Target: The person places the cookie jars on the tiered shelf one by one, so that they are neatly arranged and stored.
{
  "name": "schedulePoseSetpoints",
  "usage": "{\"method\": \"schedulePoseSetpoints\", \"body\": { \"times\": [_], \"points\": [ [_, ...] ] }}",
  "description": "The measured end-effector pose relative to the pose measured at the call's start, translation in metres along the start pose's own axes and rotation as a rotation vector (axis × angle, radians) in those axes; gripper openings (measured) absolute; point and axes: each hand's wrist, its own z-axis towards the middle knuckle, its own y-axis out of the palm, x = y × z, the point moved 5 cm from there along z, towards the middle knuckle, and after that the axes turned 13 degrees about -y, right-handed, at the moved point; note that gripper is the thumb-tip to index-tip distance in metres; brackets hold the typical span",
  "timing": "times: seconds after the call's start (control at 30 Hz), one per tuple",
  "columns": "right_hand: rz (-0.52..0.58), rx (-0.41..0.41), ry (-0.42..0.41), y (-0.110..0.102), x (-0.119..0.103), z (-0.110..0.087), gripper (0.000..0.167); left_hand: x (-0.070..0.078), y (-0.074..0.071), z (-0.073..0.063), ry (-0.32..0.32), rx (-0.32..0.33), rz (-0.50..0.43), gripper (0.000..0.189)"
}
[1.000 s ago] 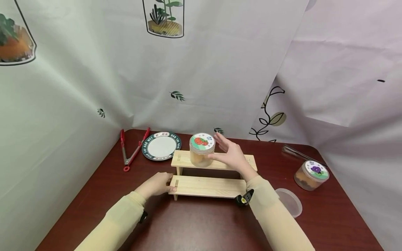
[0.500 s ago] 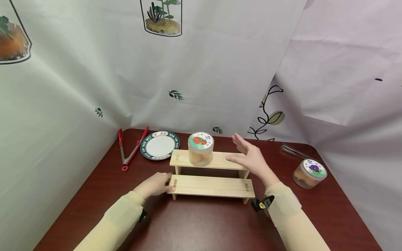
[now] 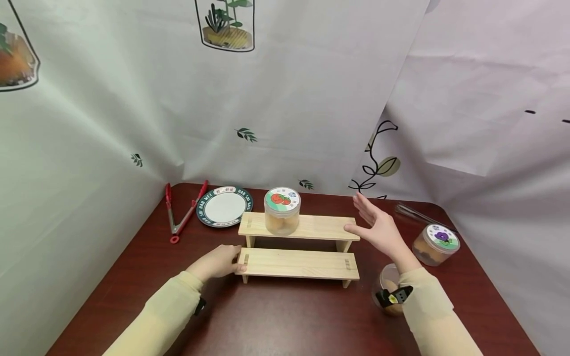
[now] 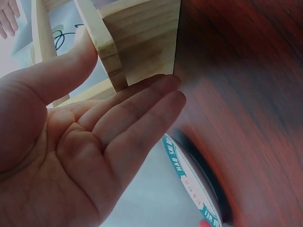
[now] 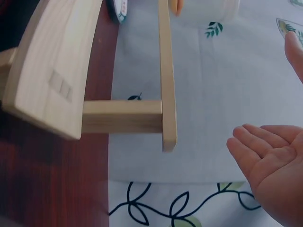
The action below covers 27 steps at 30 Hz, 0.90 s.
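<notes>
A two-tier wooden shelf (image 3: 296,263) stands on the table. My left hand (image 3: 218,262) grips the left end of its lower tier; in the left wrist view the thumb lies over the board and the fingers (image 4: 142,113) stretch along the end support. On the upper tier, left of its middle, sits a clear round jar (image 3: 282,211) with pale brown contents and a tomato picture on its lid. My right hand (image 3: 378,230) hovers by the upper tier's right end, thumb and fingers spread, nothing between them. The right wrist view shows its palm apart from the shelf.
A clear jar (image 3: 388,284) with brown contents is partly hidden behind my right wrist. Farther right stands another jar (image 3: 435,244) with a purple flower on its lid, metal tongs (image 3: 414,212) behind it. At the back left lie a green-rimmed plate (image 3: 224,225) and red-handled tongs (image 3: 180,225).
My right hand has moved away from the tomato-lidded jar, off to the right, leaving it on the upper tier. My left hand stays at the shelf's left end.
</notes>
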Motion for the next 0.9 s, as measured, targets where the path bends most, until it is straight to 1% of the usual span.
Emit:
{"method": "schedulePoseSetpoints", "body": {
  "times": [0.2,0.43,0.63,0.9],
  "points": [
    [-0.031,0.009,0.022,-0.011,0.006,-0.011,0.090,0.002,-0.001,0.000,0.010,0.002,-0.006,0.046],
    [-0.054,-0.002,0.027,-0.026,0.013,-0.024,0.087,0.000,-0.001,-0.001,0.004,-0.004,-0.014,0.056],
    [-0.068,0.019,0.021,-0.043,0.016,-0.035,0.087,-0.001,0.000,-0.001,0.001,-0.012,-0.019,0.057],
    [-0.076,0.015,0.042,-0.058,0.025,-0.046,0.087,-0.001,0.001,-0.001,0.002,-0.007,-0.023,0.055]
  ]
}}
